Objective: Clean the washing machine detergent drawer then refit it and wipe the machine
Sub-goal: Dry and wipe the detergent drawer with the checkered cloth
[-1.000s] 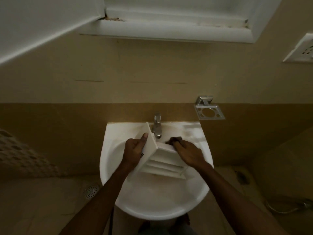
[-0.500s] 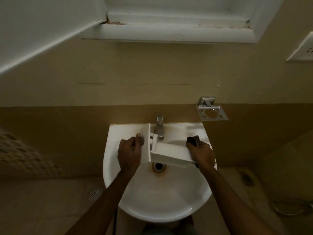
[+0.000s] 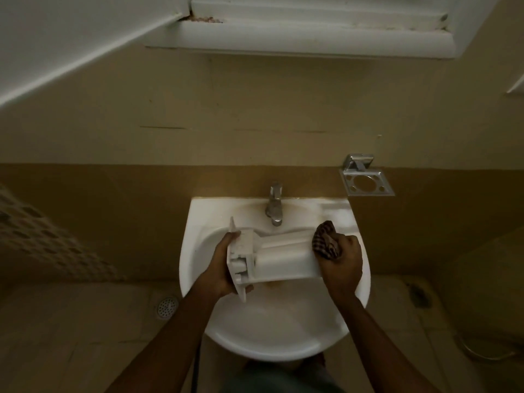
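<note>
Dim bathroom, seen from above. White detergent drawer [image 3: 283, 258] at frame centre, held over the bowl of a white washbasin [image 3: 272, 341], just below the spout of the chrome tap [image 3: 274, 207]. The drawer lies sideways: front panel at the left end and standing roughly on edge, long body running right with its right end a bit higher. Which face of the body is up, cannot tell.

Left hand [image 3: 222, 268] grips the front-panel end, fingers curled over the panel's upper part, thumb showing at its lower edge. Right hand [image 3: 344, 262] is a fist clenched round a dark checked cloth [image 3: 324, 241]. The cloth bunches out of the top of the fist and presses against the right end of the drawer. The hands are apart, one at each end of the drawer. Both forearms come in from the bottom of the frame. A brownish stain shows in the bowl just under the drawer.

Elsewhere: a chrome wall holder [image 3: 365, 181] with a round hole, right of the tap and above the basin's right corner. A round floor drain [image 3: 167, 306] at lower left of the basin. Patterned tiling [image 3: 42, 236] at the left edge. A white window frame [image 3: 283, 35] across the top. A hose [image 3: 482, 354] on the floor at lower right. The wall is beige above, brown below.
</note>
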